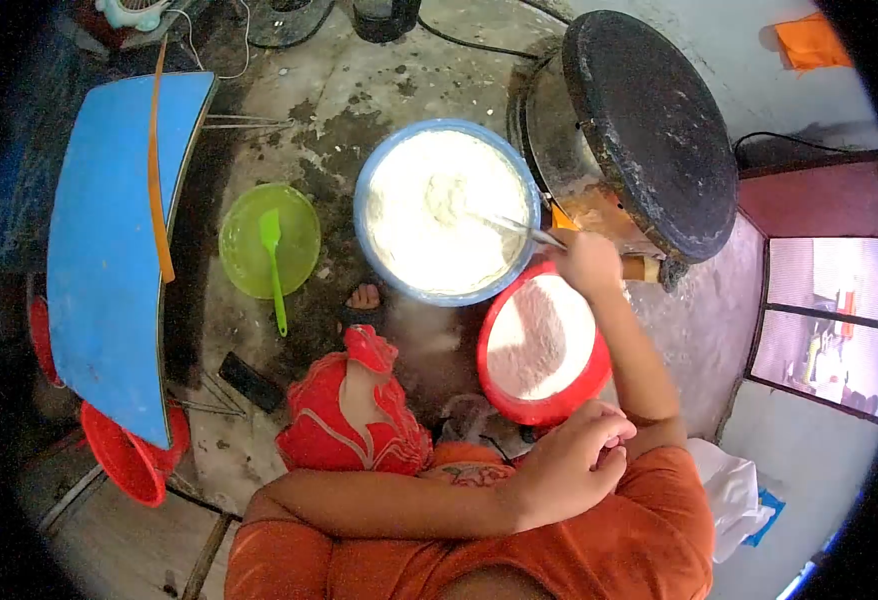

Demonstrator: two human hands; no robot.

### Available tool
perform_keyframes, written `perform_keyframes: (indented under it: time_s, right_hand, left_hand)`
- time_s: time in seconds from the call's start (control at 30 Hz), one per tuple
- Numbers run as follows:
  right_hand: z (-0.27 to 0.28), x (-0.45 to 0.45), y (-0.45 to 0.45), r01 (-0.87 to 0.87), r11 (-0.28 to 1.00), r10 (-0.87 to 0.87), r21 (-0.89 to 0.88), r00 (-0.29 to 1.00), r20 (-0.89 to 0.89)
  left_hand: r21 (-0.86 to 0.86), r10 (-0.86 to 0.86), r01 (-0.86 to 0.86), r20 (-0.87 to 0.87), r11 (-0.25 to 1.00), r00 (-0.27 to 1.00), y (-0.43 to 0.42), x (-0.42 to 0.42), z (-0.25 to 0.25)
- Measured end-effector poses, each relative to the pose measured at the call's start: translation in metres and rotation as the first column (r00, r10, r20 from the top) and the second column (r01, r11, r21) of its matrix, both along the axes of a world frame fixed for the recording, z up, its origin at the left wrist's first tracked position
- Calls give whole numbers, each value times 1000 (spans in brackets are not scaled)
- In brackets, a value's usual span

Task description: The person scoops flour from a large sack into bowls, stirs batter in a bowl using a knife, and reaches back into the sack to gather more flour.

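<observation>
My right hand (591, 265) is wrapped round the handle of a metal ladle (519, 227), whose far end lies in a pale white mixture (439, 220). A blue basin (367, 245) holds this mixture. Just under my right forearm stands a red basin (489, 375) of white powder (539, 340). My left forearm crosses my body, and my left hand (574, 460) is closed beside my right upper arm, with the fingers curled in. I make out nothing held in it.
A green lid or tray (244, 265) with a green spatula (271, 235) lies left of the blue basin. A blue-topped table (109, 240) stands at the left. A large dark-lidded drum (649, 130) is at the right. A red patterned bag (334, 410) sits near my foot (363, 297).
</observation>
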State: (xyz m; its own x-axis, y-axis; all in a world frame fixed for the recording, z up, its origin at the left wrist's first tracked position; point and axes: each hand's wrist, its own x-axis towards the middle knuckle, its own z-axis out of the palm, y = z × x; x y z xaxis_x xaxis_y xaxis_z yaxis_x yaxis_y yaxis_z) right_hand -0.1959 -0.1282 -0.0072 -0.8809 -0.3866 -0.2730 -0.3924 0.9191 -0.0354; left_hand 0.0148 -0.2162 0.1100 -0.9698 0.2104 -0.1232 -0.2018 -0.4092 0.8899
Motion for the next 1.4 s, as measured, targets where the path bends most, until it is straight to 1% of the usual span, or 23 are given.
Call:
perform_keyframes:
  time_s: [0.07, 0.1, 0.13, 0.2, 0.33, 0.43, 0.47, 0.5, 0.57, 0.63, 0.73, 0.8, 0.83, 0.87, 0.93, 1.03, 1.1, 1.13, 1.17, 1.2, 1.3, 1.37, 1.4]
  right_hand:
    - [11, -9, 21, -27, 985, 33, 173, 999, -29]
    - [42, -2, 11, -26, 993, 32, 116, 998, -51]
    - [47, -4, 11, -26, 993, 33, 118, 998, -52]
    - [53, -11, 16, -18, 974, 38, 225, 995, -87]
    - [-28, -27, 20, -88, 975, 103, 202, 993, -62]
    - [-80, -22, 1, -67, 977, 65, 201, 998, 13]
    - [-90, -19, -2, -33, 993, 32, 117, 999, 7]
    - [-88, -12, -11, 0, 999, -1, 32, 1000, 10]
    - [-74, -3, -14, -3, 1000, 2, 5, 999, 38]
    - [-41, 2, -13, -35, 999, 37, -37, 998, 52]
    - [1, 5, 0, 38, 998, -34, -48, 996, 84]
    - [32, 5, 3, 74, 994, -78, 77, 996, 49]
    - [35, 3, 13, 35, 999, -36, 42, 999, 27]
    - [39, 0, 16, 26, 983, -25, 180, 1000, -7]
    - [41, -4, 20, 9, 981, -8, 194, 1000, -6]
    - [-15, -16, 25, -4, 971, 2, 240, 1000, 9]
    - [-40, -8, 2, -45, 990, 47, 136, 999, -13]
    - [-76, -8, 4, -49, 983, 50, 178, 999, -1]
    - [-71, -2, -9, -75, 988, 81, 136, 996, -40]
    - [-76, 0, -15, -23, 995, 26, 98, 999, -30]
    - [-68, 6, -17, 14, 1000, -14, 9, 1000, 4]
    - [-43, 12, -10, 128, 971, -85, -201, 974, 208]
    - [-33, 17, -4, 126, 972, -84, -199, 975, 205]
  left_hand:
    - [-39, 1, -4, -78, 999, 997, -1, -1, -2]
    - [-37, 2, -5, -77, 999, 997, -2, 0, -1]
    - [-33, -11, 9, -56, 999, 998, -3, 0, 1]
    - [-27, -25, 24, -36, 999, 999, -3, -1, 2]
    - [-36, -11, 11, -25, 999, 1000, -1, 0, -2]
    - [-51, -18, 17, -19, 999, 1000, 1, 0, -1]
    - [-65, -30, 29, -19, 997, 999, 0, 0, 0]
    - [-70, -28, 27, -16, 997, 999, 0, 0, 0]
    - [-34, -50, 50, -2, 998, 999, 1, 1, 0]
    - [-22, -40, 39, -11, 999, 999, 2, 1, 1]
    - [-14, -13, 12, -36, 1000, 999, 2, 2, 1]
    - [-19, 0, -1, -52, 1000, 999, 1, 2, 1]
    - [-31, -10, 8, -62, 999, 998, -1, 1, 1]
    - [-42, -21, 18, -70, 999, 997, -2, 1, 2]
    - [-43, -2, 0, -64, 999, 998, -2, 2, 2]
    - [-47, 19, -22, -55, 999, 998, 0, 3, 0]
    - [-48, 25, -27, -50, 998, 998, 1, 3, -1]
    - [-45, 19, -21, -41, 999, 999, 1, 3, 0]
    - [-44, 12, -13, -32, 999, 999, 1, 3, 0]
    - [-44, 13, -14, -33, 999, 999, 3, 3, -2]
    - [-70, 42, -48, -79, 996, 996, 12, 6, -7]
    - [-81, 40, -46, -65, 996, 997, 15, 5, -10]
    - [-79, 42, -47, -68, 996, 997, 17, 5, -13]
